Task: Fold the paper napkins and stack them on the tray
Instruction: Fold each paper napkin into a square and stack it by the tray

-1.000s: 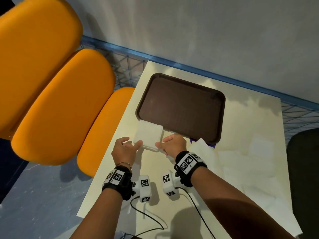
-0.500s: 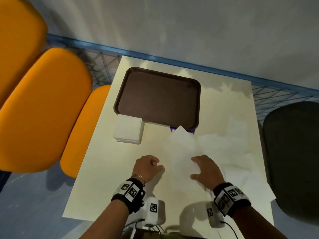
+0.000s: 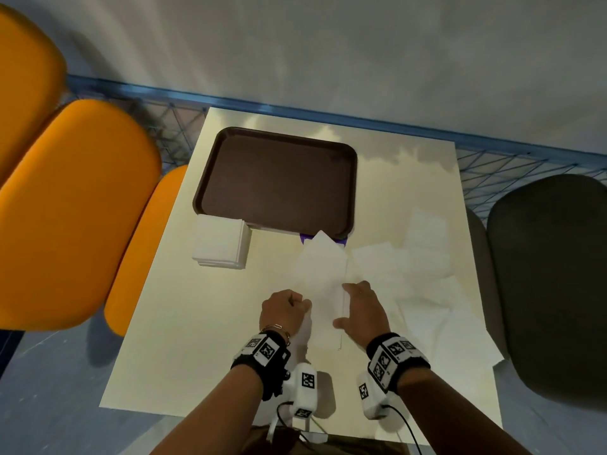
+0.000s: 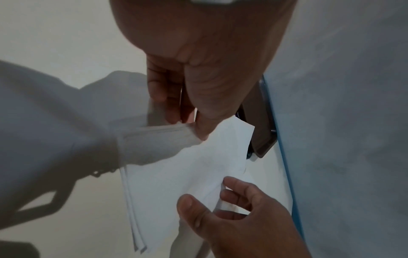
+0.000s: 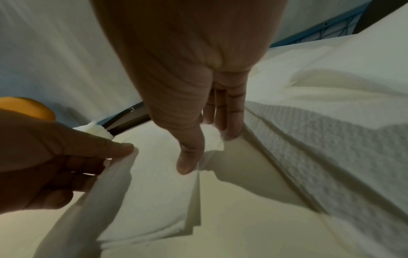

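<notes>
A white paper napkin (image 3: 320, 284) lay on the cream desk (image 3: 203, 323) directly before me, its far corner touching the near rim of the brown tray (image 3: 279, 178). It was thin, lightly embossed and layered at the edges. My left hand (image 3: 284, 311) pinched its left edge between thumb and curled fingers, lifting that edge off the desk. My right hand (image 3: 361, 310) rested on its right edge, fingers fairly straight, fingertips and thumb at the raised fold. A squared stack of folded napkins (image 3: 220, 241) sat on the desk against the tray's near left corner, not on the tray. Loose napkins (image 3: 423, 280) lay spread over the desk's right side.
</notes>
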